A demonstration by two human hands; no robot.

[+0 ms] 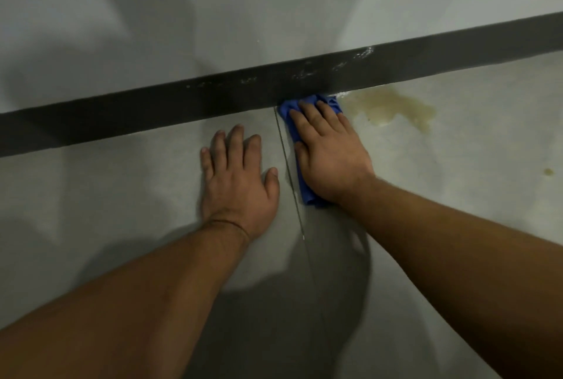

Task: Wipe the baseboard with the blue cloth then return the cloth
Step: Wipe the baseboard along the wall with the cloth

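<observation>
Two hands flat: right hand (330, 154) presses blue cloth (307, 192) against baseboard (152, 110).

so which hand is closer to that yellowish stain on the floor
Right. The right hand presses the blue cloth just left of the yellowish stain. The left hand lies flat on the floor farther left, beyond the tile joint.

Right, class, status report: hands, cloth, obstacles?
Right hand flat on blue cloth at baseboard. Left hand braced on floor. Nothing blocking.
</observation>
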